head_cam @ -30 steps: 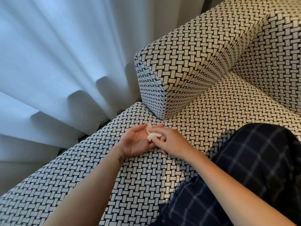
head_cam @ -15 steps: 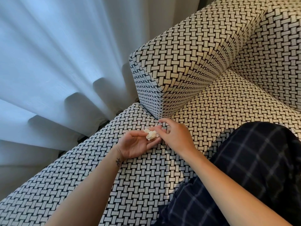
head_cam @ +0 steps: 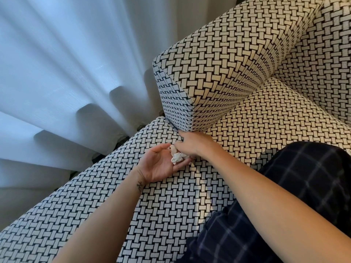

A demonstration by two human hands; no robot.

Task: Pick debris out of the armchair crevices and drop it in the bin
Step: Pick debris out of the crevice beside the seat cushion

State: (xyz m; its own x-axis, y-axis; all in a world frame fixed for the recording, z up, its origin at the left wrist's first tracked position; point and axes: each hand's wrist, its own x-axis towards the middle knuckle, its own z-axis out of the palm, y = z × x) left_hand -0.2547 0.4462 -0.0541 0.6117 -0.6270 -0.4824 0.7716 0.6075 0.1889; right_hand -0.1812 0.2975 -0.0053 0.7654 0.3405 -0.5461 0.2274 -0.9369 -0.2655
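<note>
The right hand (head_cam: pixel 193 146) moves off the debris (head_cam: pixel 177 158) resting in the flat, upturned left hand (head_cam: pixel 161 165) to probe the armrest crevice (head_cam: pixel 228 107). Its grip I cannot tell. Binning waits.

On my feed the whole left side is sheer white curtain (head_cam: pixel 66 73), hanging in deep soft folds with cool bluish daylight glowing through. Jammed right up against it is an armchair (head_cam: pixel 91 215) in black-and-cream basket-weave fabric. Its boxy armrest (head_cam: pixel 218 59) catches warmer, yellowish light, and the seat (head_cam: pixel 275 114) goes from warm by the armrest to bluish at the front. There's a dark sliver under the curtain hem, can't tell what it is.
</note>
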